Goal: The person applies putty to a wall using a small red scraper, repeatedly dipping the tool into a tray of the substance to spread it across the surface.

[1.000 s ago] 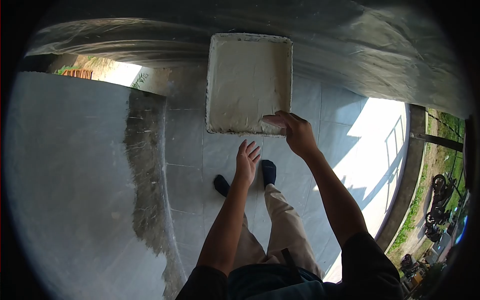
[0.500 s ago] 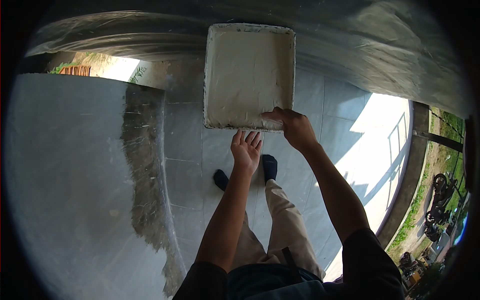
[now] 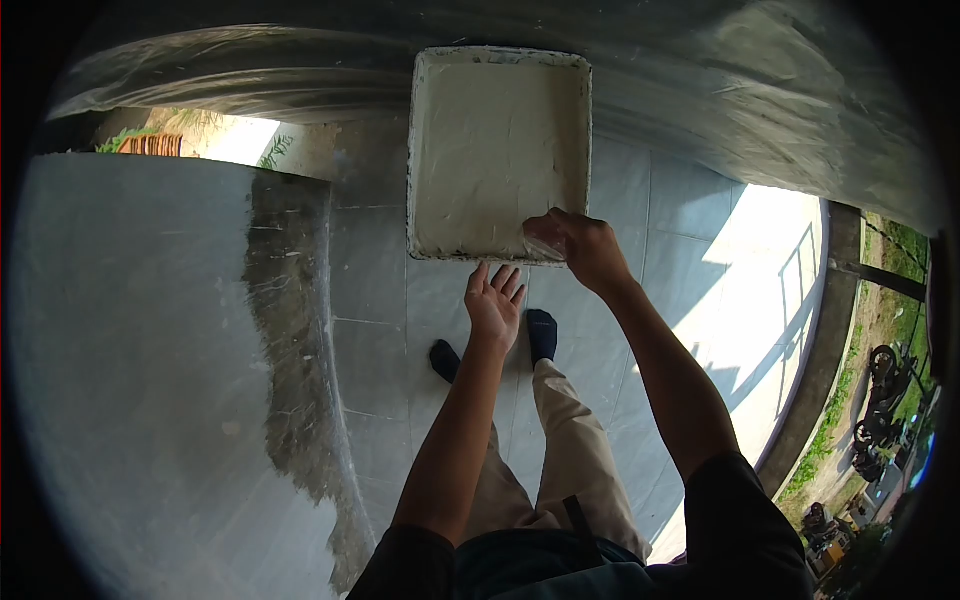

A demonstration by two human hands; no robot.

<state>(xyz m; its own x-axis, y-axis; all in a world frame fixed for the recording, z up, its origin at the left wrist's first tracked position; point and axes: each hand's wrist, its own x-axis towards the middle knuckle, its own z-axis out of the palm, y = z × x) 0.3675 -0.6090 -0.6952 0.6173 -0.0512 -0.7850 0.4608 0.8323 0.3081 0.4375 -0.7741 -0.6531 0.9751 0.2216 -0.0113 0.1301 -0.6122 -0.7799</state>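
A rectangular tray [image 3: 411, 160] with crusted edges holds a layer of smooth, cream-coloured paste [image 3: 500, 150]. My right hand [image 3: 592, 250] is at the tray's near right corner, fingers closed round a small flat reddish tool [image 3: 545, 232], whose lower edge is smeared with paste. Below the near edge of the tray, my left hand [image 3: 494, 308] is palm up with its fingers apart, the fingertips close to the rim. Whether they touch the tray cannot be made out.
On the left stands a grey surface [image 3: 150, 350] with a rough dark strip [image 3: 290, 340]. Sheeting [image 3: 760, 110] hangs behind the tray. My feet [image 3: 542, 335] stand on grey floor tiles [image 3: 370, 360]. Motorbikes [image 3: 880, 390] are outside at the right.
My right hand has moved slightly up and left and tilted, so that more of the tool shows. My left hand has barely moved.
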